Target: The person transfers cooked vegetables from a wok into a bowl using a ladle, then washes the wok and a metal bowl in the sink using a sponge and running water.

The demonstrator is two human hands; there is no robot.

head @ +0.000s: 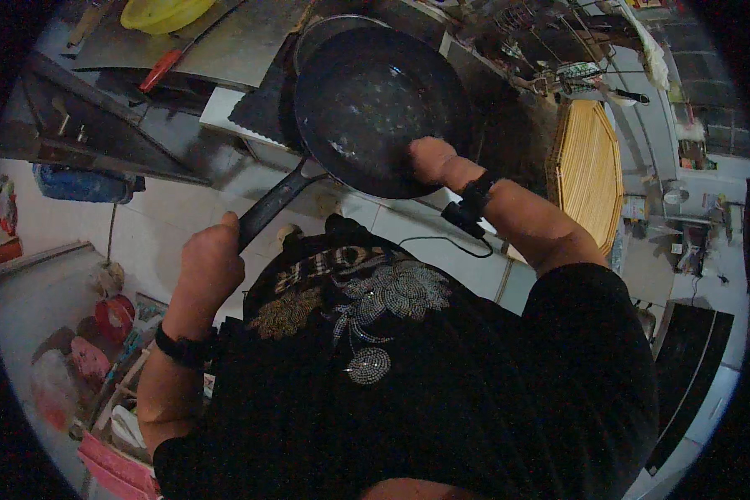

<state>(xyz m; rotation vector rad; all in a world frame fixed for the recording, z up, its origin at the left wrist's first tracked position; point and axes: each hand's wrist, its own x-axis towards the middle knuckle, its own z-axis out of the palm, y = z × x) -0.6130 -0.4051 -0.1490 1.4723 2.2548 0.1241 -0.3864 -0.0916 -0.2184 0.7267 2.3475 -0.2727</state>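
A large dark frying pan [362,94] is held in front of me, its inside facing up towards the camera. My left hand [211,259] wraps around the pan's black handle [272,201]. My right hand [434,164] is over the lower right part of the pan's inner surface, fingers curled and pointing down. Its fingertips blend into the dark pan, so whether it holds something cannot be made out. Pale specks and shiny patches show on the pan's surface. Behind the pan's upper left edge, a curved rim [344,20] of another round object shows.
At the upper left, a yellow plastic basin [165,14] and a red-handled tool [162,70] lie on a metal counter [240,40]. A slatted, bamboo-like tray [590,175] stands on the right, below wire racks [575,37]. A cable [447,239] loops from my right wrist device.
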